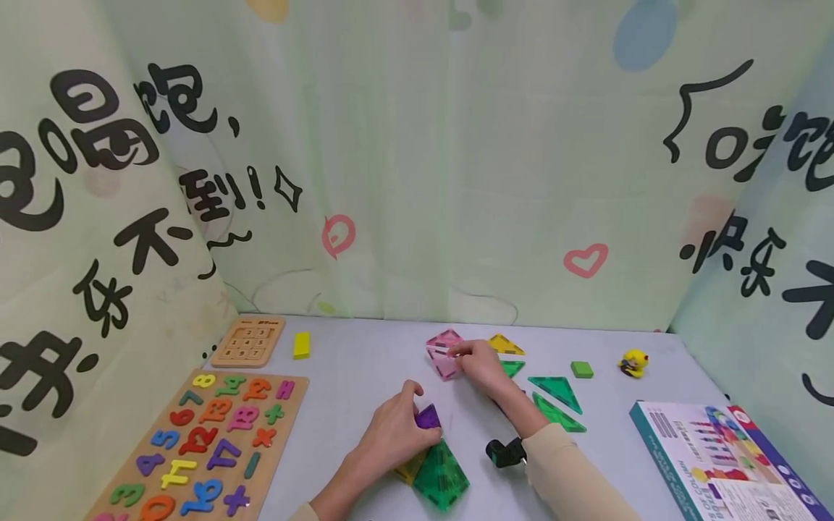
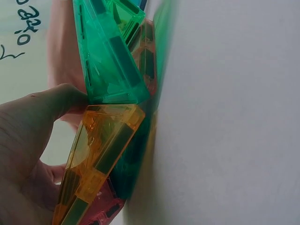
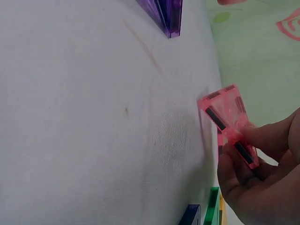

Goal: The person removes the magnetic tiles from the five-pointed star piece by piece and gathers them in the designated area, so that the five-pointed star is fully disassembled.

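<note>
Pinched between my right hand's (image 1: 483,365) thumb and fingers is a pink triangular magnetic tile (image 3: 228,111), raised off the table at the back centre. Another pink magnetic tile (image 1: 446,338) lies right by it. My left hand (image 1: 392,425) grips the side of a built shape of magnetic tiles low in the middle. The shape shows a purple tile (image 1: 427,417) at its top, a large green tile (image 1: 441,475) in front and an orange tile (image 2: 101,140) on the left. In the left wrist view, the thumb presses near where green and orange meet; the other fingers are partly hidden.
Loose green triangles (image 1: 556,393) and a yellow triangle (image 1: 505,344) lie right of my right hand. Number board (image 1: 296,405) and wooden puzzle (image 1: 279,327) stand left, a yellow block (image 1: 302,346) beside them. A green block (image 1: 582,370), toy duck (image 1: 633,363) and box (image 1: 658,434) are right.
</note>
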`<state>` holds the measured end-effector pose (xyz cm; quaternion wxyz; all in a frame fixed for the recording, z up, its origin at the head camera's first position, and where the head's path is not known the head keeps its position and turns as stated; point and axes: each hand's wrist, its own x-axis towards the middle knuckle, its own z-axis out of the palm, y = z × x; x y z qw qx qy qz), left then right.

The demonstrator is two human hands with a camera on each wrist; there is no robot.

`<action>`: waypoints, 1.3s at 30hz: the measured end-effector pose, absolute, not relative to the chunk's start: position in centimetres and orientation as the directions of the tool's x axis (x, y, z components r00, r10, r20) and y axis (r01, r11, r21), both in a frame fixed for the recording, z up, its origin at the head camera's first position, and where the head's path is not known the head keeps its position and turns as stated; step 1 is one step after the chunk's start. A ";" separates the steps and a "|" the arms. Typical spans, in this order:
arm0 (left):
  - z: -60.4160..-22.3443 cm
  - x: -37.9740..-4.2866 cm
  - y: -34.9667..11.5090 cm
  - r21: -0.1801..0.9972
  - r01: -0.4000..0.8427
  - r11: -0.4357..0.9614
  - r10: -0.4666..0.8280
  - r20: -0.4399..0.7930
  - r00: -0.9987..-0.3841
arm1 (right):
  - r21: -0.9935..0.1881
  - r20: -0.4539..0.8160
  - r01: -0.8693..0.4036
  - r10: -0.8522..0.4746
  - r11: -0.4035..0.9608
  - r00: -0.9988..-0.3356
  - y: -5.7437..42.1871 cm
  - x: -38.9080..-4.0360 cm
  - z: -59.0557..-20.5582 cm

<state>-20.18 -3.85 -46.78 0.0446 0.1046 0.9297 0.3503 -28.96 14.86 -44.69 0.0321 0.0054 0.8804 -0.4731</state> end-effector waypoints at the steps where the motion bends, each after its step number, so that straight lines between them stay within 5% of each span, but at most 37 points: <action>1: -46.8 -20.2 -3.8 0.661 0.166 0.732 0.227 -0.007 -0.974 | -0.826 -0.056 0.033 -0.024 0.563 -0.998 14.9 -29.3 -44.8; 10: -46.6 -20.1 -3.8 0.657 0.163 0.736 0.225 -0.010 -0.974 | -0.743 0.019 -0.023 -0.012 0.669 -1.000 15.1 -30.5 -46.0; 20: -46.7 -20.0 -3.7 0.687 0.138 0.714 0.223 -0.036 -0.974 | -0.779 0.105 -0.098 -0.026 0.619 -0.994 15.5 -27.9 -45.0; 28: -46.6 -20.0 -3.7 0.706 0.123 0.698 0.223 -0.051 -0.973 | -0.787 -0.036 -0.103 -0.211 0.609 -0.977 14.7 -24.2 -44.6; 33: -46.7 -20.2 -4.2 0.733 0.136 0.667 0.240 -0.039 -0.970 | -0.874 -0.185 -0.005 -0.343 0.486 -0.921 14.3 -22.0 -45.1; 39: -46.7 -20.3 -5.1 0.771 0.146 0.620 0.288 -0.050 -0.956 | -0.930 -0.246 0.119 -0.350 0.347 -0.904 13.7 -20.8 -45.6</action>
